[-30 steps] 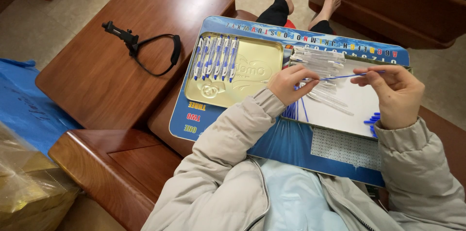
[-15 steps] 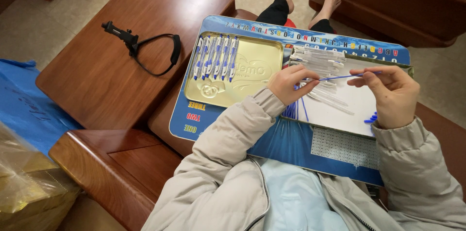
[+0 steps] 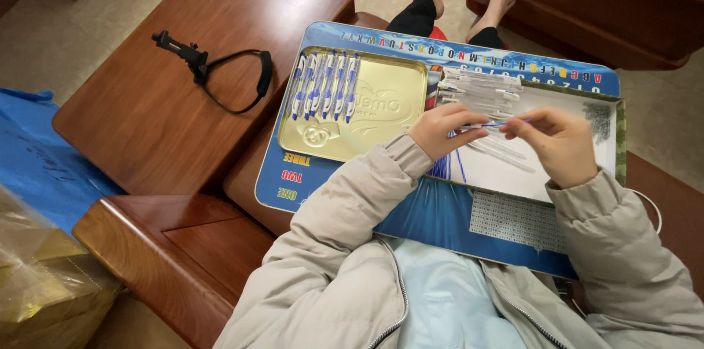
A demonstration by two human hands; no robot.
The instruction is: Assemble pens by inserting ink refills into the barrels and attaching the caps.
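Pen parts are what both hands are busy with: a thin blue refill (image 3: 490, 125) is held level between them, right of centre in the frame, above the white area of a blue lap board (image 3: 308, 173) that rests across the person's knees. The left hand (image 3: 440, 131) pinches one end of the refill with thumb and fingertips closed on it; the right hand (image 3: 559, 145) has its fingers closed around the other end, and whether it also holds a clear barrel there is too blurred to tell. The hands sit close together, joined only by the refill.

Just beyond them, toward the upper right of the frame, lies a loose pile of clear pen barrels (image 3: 480, 85) on the board. A few spare blue refills (image 3: 444, 166) lie under the left wrist. Left of centre, a shallow gold tin tray (image 3: 381, 111) holds a neat row of finished blue-and-white pens (image 3: 326, 85) along its far left side.

Judging by this, the step in hand is assembly of one pen, the refill being lined up for a barrel. The next move seems to call for a steady, straight push along the refill's axis, since so thin a tube would bend if pressed at an angle.

In the upper left, on a brown wooden desk (image 3: 147, 122), a black clamp with a looped cord (image 3: 220, 74) lies well apart.
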